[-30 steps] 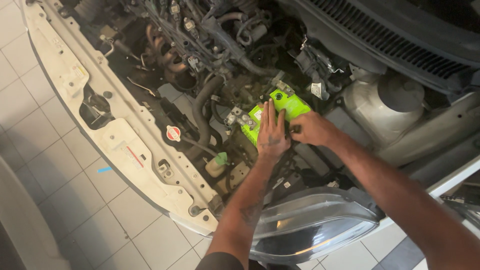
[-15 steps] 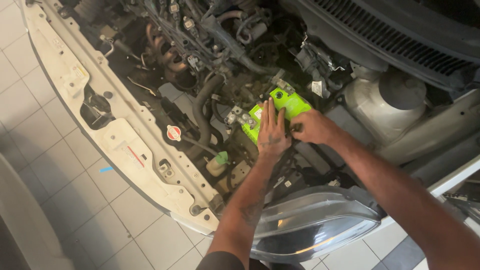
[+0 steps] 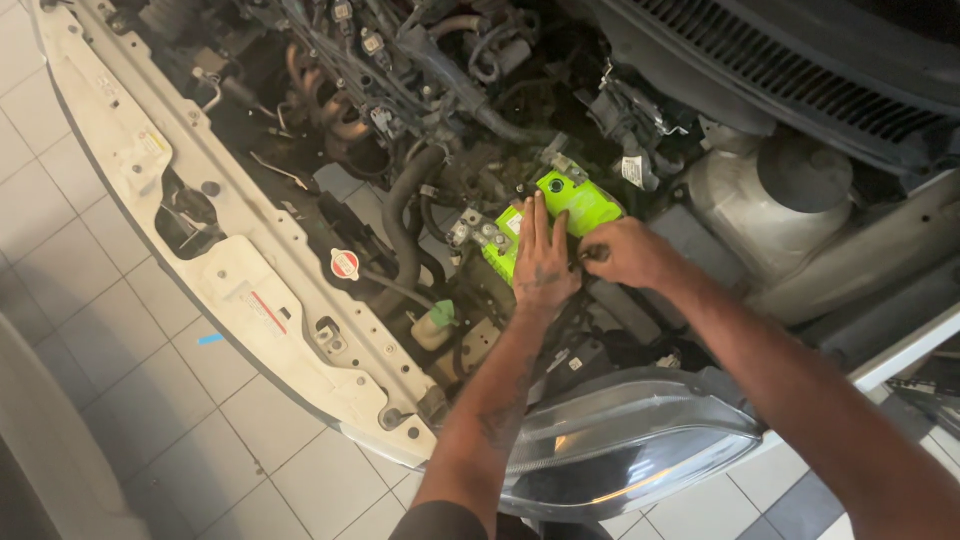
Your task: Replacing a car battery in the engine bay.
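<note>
A bright green car battery [image 3: 580, 203] sits low in the open engine bay of a car. My left hand [image 3: 543, 262] lies flat on the battery's top, fingers together and pointing away from me. My right hand [image 3: 622, 252] is closed at the battery's near right corner, pinching a small dark part that I cannot make out. Metal terminal clamps [image 3: 478, 232] show at the battery's left end.
A black radiator hose [image 3: 400, 225] curves down left of the battery. The white front crossmember [image 3: 240, 275] with a red radiator cap [image 3: 345, 264] runs diagonally. A headlight [image 3: 625, 450] lies below my arms. A grey air housing [image 3: 790, 205] stands at right. Tiled floor [image 3: 150, 420] lies at lower left.
Both hands stay on the battery in almost the same place; the view has shifted only slightly.
</note>
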